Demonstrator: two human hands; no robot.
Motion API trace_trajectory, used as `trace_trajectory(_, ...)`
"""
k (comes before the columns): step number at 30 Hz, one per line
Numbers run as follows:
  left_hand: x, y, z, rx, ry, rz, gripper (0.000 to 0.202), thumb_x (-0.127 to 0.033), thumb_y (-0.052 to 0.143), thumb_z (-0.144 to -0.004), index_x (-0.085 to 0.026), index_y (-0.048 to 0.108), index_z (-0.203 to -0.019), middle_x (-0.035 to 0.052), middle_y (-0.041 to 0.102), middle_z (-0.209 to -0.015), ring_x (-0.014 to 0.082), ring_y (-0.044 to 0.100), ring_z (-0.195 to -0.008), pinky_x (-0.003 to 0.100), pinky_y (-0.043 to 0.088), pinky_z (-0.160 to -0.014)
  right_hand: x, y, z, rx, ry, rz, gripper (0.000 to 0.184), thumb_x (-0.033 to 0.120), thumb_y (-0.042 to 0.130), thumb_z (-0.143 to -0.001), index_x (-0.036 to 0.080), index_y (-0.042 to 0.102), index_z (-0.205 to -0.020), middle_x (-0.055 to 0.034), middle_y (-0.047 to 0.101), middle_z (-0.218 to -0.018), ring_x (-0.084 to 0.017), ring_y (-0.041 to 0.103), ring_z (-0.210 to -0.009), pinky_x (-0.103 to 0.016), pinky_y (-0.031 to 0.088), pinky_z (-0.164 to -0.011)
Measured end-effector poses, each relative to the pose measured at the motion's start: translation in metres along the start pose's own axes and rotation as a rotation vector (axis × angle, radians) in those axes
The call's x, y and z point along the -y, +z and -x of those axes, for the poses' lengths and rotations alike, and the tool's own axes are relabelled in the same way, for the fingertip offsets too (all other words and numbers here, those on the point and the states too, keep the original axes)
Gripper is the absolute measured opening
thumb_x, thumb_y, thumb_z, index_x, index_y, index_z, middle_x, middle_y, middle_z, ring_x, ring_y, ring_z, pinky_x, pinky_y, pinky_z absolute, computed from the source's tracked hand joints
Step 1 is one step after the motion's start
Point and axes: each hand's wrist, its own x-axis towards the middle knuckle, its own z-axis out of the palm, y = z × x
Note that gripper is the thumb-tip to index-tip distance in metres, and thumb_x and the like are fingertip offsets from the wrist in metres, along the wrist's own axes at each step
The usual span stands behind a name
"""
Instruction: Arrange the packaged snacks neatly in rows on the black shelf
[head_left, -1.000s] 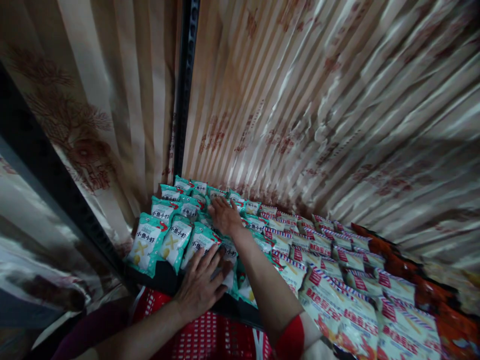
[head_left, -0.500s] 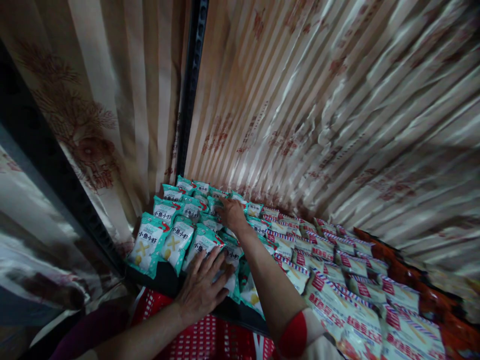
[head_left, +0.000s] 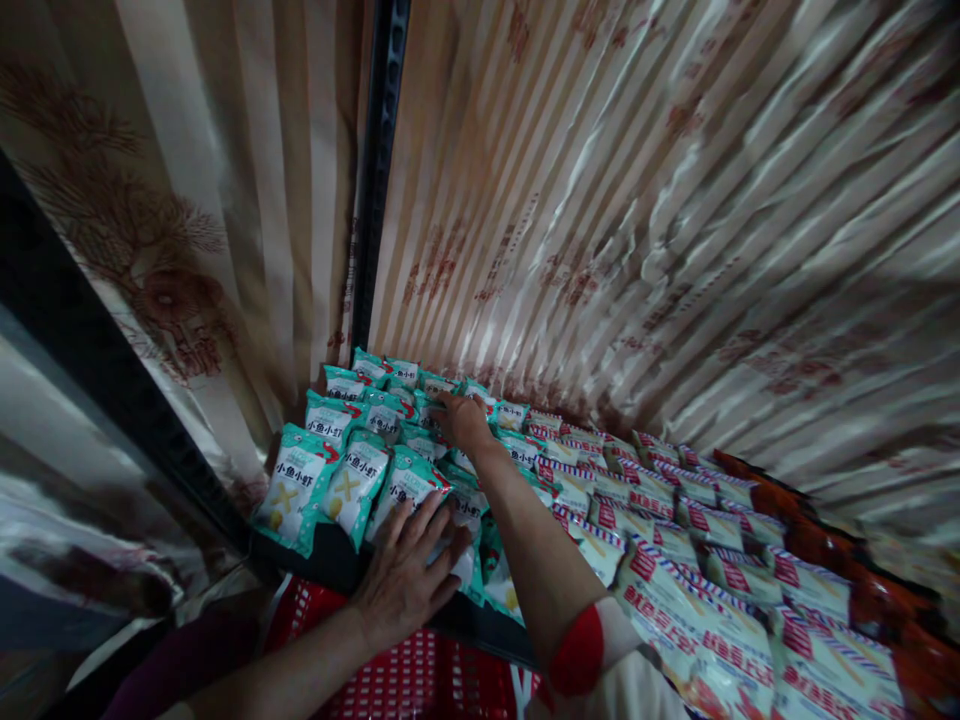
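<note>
Several teal snack packets [head_left: 330, 480] stand in rows on a dark shelf at the left. My left hand [head_left: 409, 570] lies flat with fingers spread on the front teal packets by the shelf's front edge. My right hand [head_left: 465, 420] reaches far back with its fingers stretched out, pressing on the rear teal packets [head_left: 420, 385]. Its arm wears a red and white sleeve [head_left: 592, 655].
Red, white and blue snack packets [head_left: 675, 540] fill the shelf to the right, with orange packets [head_left: 825, 535] beyond them. A striped patterned curtain [head_left: 637, 200] hangs behind the shelf. A black slotted upright [head_left: 379, 150] rises at the back corner. A red basket [head_left: 405, 680] sits below.
My right hand has slid a little further back over the rear teal packets. My left hand has stayed on the front ones.
</note>
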Motion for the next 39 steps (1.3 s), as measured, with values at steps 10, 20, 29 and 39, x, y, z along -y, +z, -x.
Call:
trace_trajectory(10, 0.000, -0.002, 0.000, 0.018, -0.003, -0.009, 0.043, -0.045, 0.047, -0.091, -0.025, 0.052, -0.128, 0.0061, 0.050, -0.136, 0.0259, 0.022, -0.139, 0.044, 0.005, -0.114, 0.007, -0.001, -0.003, 0.052, 0.016, 0.053, 0.033, 0.027, 0.046, -0.089, 0.014, 0.051, -0.118, -0.0144, 0.067, -0.109, -0.024, 0.060, -0.108, -0.035, 0.039, -0.093)
trace_trajectory(20, 0.001, -0.001, 0.001, 0.044, 0.000, -0.001, 0.047, -0.043, 0.046, -0.092, -0.026, 0.045, -0.136, 0.0048, 0.046, -0.140, 0.0252, 0.019, -0.140, 0.044, 0.002, -0.114, 0.002, -0.003, -0.011, 0.121, -0.053, 0.091, 0.033, 0.025, 0.042, -0.088, 0.020, 0.055, -0.118, -0.0114, 0.067, -0.114, -0.027, 0.060, -0.109, -0.039, 0.041, -0.089)
trace_trajectory(29, 0.001, 0.000, 0.001, 0.031, 0.016, 0.004, 0.047, -0.044, 0.045, -0.092, -0.026, 0.046, -0.135, 0.0040, 0.044, -0.142, 0.0245, 0.018, -0.140, 0.043, 0.001, -0.115, -0.003, 0.003, -0.013, 0.149, -0.067, 0.110, 0.036, 0.026, 0.042, -0.088, 0.022, 0.055, -0.122, -0.0081, 0.068, -0.114, -0.023, 0.061, -0.108, -0.036, 0.040, -0.093)
trace_trajectory(39, 0.002, -0.002, -0.001, 0.058, -0.005, 0.020, 0.043, -0.043, 0.045, -0.092, -0.026, 0.049, -0.131, 0.0054, 0.047, -0.138, 0.0256, 0.023, -0.138, 0.043, 0.008, -0.113, 0.001, 0.009, -0.011, 0.052, -0.038, 0.051, 0.035, 0.027, 0.050, -0.088, 0.019, 0.055, -0.122, -0.0106, 0.064, -0.120, -0.022, 0.056, -0.115, -0.035, 0.039, -0.095)
